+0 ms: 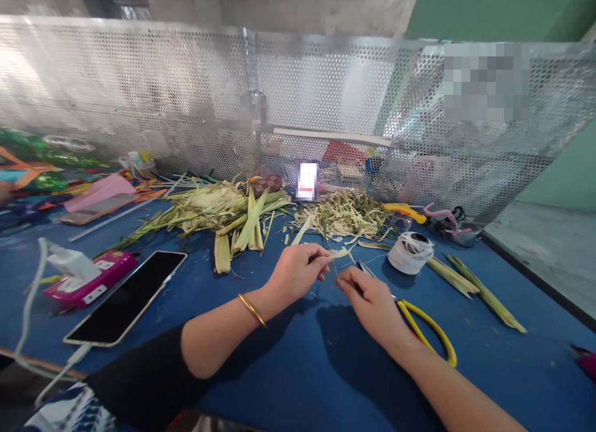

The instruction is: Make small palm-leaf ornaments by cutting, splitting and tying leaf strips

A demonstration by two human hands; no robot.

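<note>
My left hand (pixel 298 274), with a gold bangle at its wrist, is closed in a pinch on a pale, husk-like leaf strip (pixel 343 253). Just to its right, my right hand (pixel 367 298) has thumb and forefinger pressed together on what looks like a fine thread running down from the strip. The fingertips of both hands are close but apart, above the blue table. A spool of white thread (pixel 410 254) stands beyond my right hand. Scissors with yellow handles (pixel 435 333) lie partly hidden beneath that hand and forearm.
Behind the hands are a heap of husk leaves (pixel 218 208) and a pile of shredded bits (pixel 349 213). Leaf stalks (pixel 487 292) lie right. A phone (pixel 128 298) and pink power strip (pixel 93 280) are left. A perforated metal screen (pixel 186 103) borders the table's back.
</note>
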